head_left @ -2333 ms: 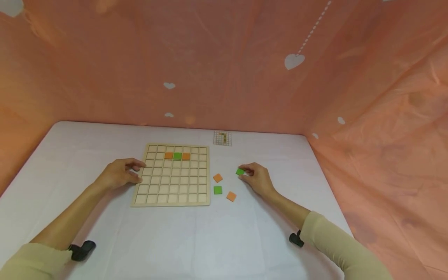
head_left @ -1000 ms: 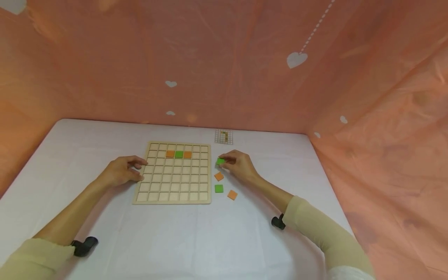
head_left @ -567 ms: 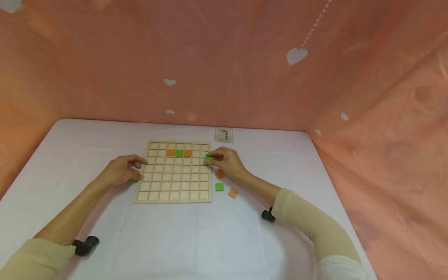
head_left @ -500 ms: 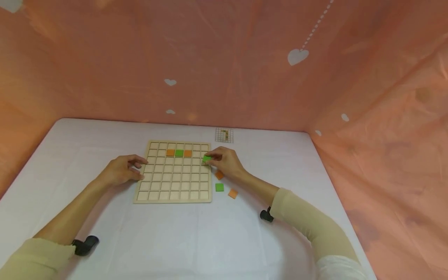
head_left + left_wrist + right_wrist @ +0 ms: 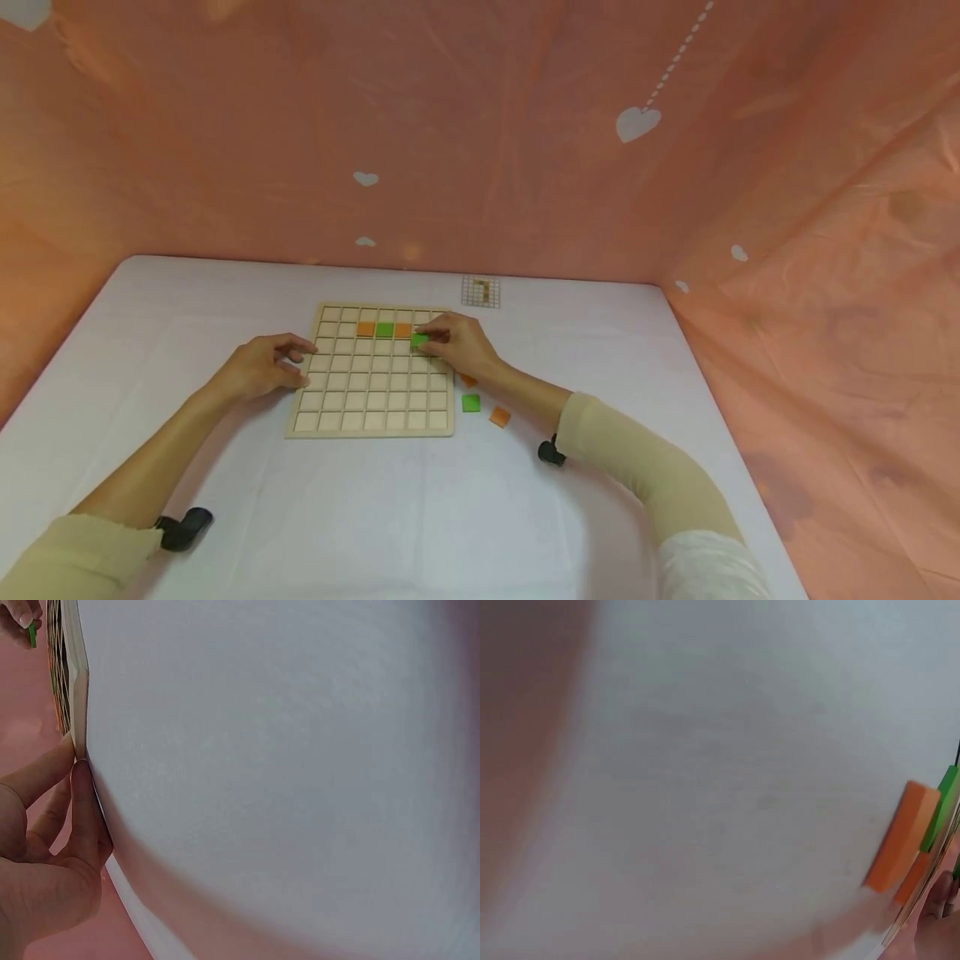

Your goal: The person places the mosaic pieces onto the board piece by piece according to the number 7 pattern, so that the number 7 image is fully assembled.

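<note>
My right hand (image 5: 467, 343) pinches a green square tile (image 5: 418, 341) between thumb and fingers, over the upper right part of the wooden grid board (image 5: 352, 382). The same tile (image 5: 31, 634) shows at the top left corner of the left wrist view. In one row of the grid lie an orange tile (image 5: 366, 330), a green tile (image 5: 385, 330) and a second orange tile (image 5: 403, 330), side by side. At the board's left edge, my left hand (image 5: 258, 368) rests with thumb and index finger spread apart. Its fingertips touch the board's side (image 5: 81, 712) in the left wrist view.
Right of the board lie a loose orange tile (image 5: 468, 381), partly behind my right hand, a green tile (image 5: 471, 404) and another orange tile (image 5: 500, 417). A small card with a grid pattern (image 5: 481, 292) lies near the back edge of the white-covered table (image 5: 360, 517).
From right of the loose tiles, my right hand has moved left with the green tile, across the board's right edge and over the grid. The left hand has stayed at the board's left edge.
</note>
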Demonstrator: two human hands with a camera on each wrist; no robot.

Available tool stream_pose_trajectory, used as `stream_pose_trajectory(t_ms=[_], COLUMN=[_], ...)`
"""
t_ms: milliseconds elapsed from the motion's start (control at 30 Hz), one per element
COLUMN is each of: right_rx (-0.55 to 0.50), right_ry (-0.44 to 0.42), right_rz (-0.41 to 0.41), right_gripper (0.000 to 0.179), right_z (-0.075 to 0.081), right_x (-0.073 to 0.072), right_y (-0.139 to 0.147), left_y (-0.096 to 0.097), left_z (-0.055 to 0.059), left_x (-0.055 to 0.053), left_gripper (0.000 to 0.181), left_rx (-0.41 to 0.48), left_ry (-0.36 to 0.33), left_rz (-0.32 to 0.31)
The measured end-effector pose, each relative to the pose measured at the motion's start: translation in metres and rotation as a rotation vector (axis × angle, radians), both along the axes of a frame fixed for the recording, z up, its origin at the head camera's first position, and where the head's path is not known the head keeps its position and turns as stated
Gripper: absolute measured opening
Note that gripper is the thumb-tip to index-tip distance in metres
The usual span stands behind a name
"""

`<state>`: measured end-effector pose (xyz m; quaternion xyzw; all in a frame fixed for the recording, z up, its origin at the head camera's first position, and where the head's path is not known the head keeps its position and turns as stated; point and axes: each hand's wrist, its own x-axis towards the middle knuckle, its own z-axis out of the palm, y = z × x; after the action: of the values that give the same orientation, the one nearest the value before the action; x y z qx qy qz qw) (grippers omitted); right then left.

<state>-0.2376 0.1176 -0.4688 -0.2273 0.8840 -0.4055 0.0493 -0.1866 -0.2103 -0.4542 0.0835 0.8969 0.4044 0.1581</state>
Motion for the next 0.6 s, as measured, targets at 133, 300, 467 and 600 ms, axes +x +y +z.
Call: stream_pose_trajectory(t_ms=[133, 300, 467, 600], right_rx=[0.014, 0.048, 0.098, 0.104], right_ry=[0.000, 0.008, 0.026, 0.036], right_rz=[0.024, 0.053, 0.068, 0.074], right_gripper=[0.025, 0.023, 0.023, 0.023], right_z=[0.000, -0.004, -0.004, -0.004], right_x=[0.001, 0.002, 0.000, -0.003], right_y=[-0.008, -0.014, -0.017, -0.021], left_y=[0.001, 0.003, 0.003, 0.001], left_z=[0.000, -0.003, -0.004, 0.001], left_x=[0.001, 0.002, 0.003, 0.002], left_gripper=[0.052, 0.050, 0.051, 0.051], left_rx=[-0.007, 0.003, 0.001, -0.004], left_ry=[0.017, 0.026, 0.015, 0.009], left_rz=[-0.008, -0.026, -0.018, -0.013])
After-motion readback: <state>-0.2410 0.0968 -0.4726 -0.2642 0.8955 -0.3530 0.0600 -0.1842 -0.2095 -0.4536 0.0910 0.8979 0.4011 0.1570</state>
